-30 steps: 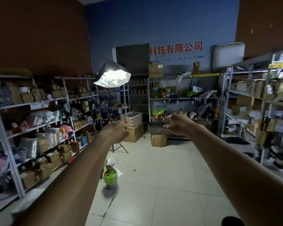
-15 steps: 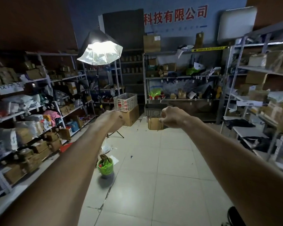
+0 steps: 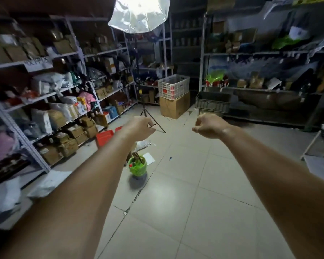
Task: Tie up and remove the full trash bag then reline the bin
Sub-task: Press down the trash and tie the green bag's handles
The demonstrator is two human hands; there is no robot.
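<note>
On the tiled floor [image 3: 176, 212], low and left of centre: one small bin [image 3: 137, 168], upright, lined with a green trash bag [image 3: 138, 170] that is filled to the rim, scraps poking above it. Bag mouth open, not yet tied. A white sheet of paper [image 3: 149, 158] lies just beside the bin on its far right.

Hands: left hand [image 3: 139, 128] and right hand [image 3: 209, 126], both raised at arm's length, held apart, fingers loosely curled, each holding nothing.

Relation: bin lies below both hands and nearer the left; it sits almost under the left wrist in this view, while the right hand is well apart to the right. Bin's long axis vertical, mouth upward. Judgement: the left arm has the shorter reach down; task stands at its start, approach only.

Surroundings: light-stand tripod [image 3: 153, 120] beyond the left hand; white crate [image 3: 173, 86] on a cardboard box [image 3: 174, 105]; dark crate [image 3: 212, 101]; red tray [image 3: 104, 137] by the left shelving [image 3: 36, 100], stocked with boxes and parcels.
</note>
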